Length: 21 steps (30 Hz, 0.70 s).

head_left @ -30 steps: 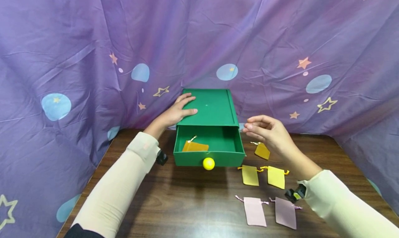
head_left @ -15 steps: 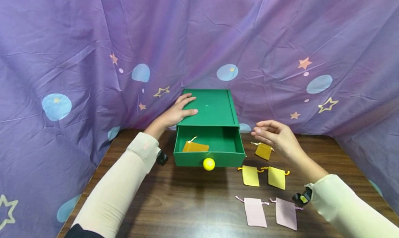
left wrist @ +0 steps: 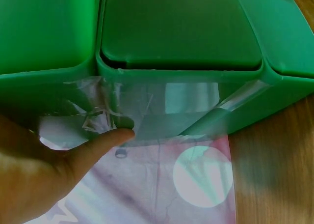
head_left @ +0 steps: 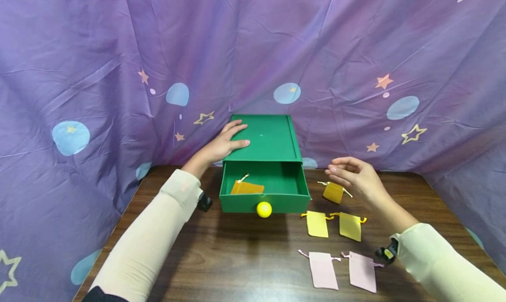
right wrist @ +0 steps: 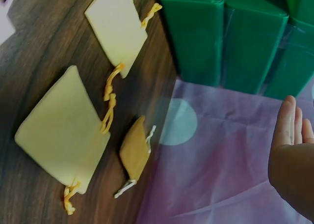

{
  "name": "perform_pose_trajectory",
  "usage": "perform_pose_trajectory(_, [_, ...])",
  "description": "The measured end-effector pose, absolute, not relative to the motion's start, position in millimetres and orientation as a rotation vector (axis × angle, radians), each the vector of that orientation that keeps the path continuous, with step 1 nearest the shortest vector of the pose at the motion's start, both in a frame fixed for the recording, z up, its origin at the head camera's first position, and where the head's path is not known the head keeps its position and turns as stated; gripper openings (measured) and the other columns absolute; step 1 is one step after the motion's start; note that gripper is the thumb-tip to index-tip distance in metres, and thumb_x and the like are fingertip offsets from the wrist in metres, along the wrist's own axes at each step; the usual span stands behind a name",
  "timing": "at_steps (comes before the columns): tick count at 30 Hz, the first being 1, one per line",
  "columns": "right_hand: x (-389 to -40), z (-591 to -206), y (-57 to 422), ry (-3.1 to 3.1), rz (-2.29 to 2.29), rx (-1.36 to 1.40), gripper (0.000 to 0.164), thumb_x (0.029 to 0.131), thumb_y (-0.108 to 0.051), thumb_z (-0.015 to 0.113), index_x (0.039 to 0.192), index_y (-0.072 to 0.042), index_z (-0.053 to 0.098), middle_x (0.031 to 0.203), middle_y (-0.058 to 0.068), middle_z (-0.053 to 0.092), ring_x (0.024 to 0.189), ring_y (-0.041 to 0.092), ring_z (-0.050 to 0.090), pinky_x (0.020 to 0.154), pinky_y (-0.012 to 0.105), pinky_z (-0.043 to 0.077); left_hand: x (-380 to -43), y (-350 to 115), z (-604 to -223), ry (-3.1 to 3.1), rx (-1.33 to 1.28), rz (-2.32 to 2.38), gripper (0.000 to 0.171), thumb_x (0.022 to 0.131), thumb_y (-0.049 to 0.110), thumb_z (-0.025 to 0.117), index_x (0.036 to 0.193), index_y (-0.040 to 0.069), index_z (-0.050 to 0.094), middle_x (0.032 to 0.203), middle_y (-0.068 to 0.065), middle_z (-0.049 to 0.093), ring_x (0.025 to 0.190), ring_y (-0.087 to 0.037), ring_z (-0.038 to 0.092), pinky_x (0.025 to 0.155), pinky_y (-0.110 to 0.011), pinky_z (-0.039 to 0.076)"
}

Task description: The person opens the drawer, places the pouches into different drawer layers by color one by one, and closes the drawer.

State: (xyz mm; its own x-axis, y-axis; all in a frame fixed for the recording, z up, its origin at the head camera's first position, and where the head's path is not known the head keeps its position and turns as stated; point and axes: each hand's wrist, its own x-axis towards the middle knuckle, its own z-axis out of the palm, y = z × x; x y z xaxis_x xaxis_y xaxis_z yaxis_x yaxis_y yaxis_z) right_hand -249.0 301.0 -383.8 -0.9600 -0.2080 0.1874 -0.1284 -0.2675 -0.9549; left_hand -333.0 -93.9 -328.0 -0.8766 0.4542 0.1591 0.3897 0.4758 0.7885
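Observation:
My left hand (head_left: 223, 146) rests on the left edge of a green drawer box (head_left: 272, 137), fingers spread over its top; in the left wrist view its thumb (left wrist: 105, 140) lies near clear tape. The top drawer (head_left: 237, 204), with a yellow ball knob (head_left: 264, 209), is pulled out and holds an orange drawstring pouch (head_left: 247, 187). To the right of the box, my right hand (head_left: 357, 176) hovers with loosely bent fingers and holds nothing. Just below it on the table lies another orange drawstring pouch (head_left: 333, 193), seen whole in the right wrist view.
Two yellow pouches (head_left: 317, 224) lie right of the drawer front, with two pink pouches (head_left: 323, 270) nearer on the wooden table (head_left: 221, 258). A purple curtain (head_left: 253, 51) with stars hangs right behind the box.
From beside the box's right side, my right hand has shifted right and slightly down, above the orange pouch on the table. My left hand and the drawer stay put.

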Motion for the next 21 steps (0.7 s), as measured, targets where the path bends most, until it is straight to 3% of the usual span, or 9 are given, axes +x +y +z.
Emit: perform_pose_trajectory(21, [-259.6, -409.3, 326.2, 1.902, -2.456, -0.307, 0.017, 0.096, 0.011, 0.063, 0.108, 0.0, 0.068, 0.097, 0.01, 0.075, 0.093, 0.018, 0.076, 0.087, 0.031, 0.059, -332.2, -94.2, -326.9, 2.632, 0.754, 1.376, 0.066, 0.104, 0.022, 0.061, 0.16, 0.003, 0.033, 0.172, -0.012, 0.009, 0.159, -0.032, 0.006, 0.128, -0.051, 0.012])
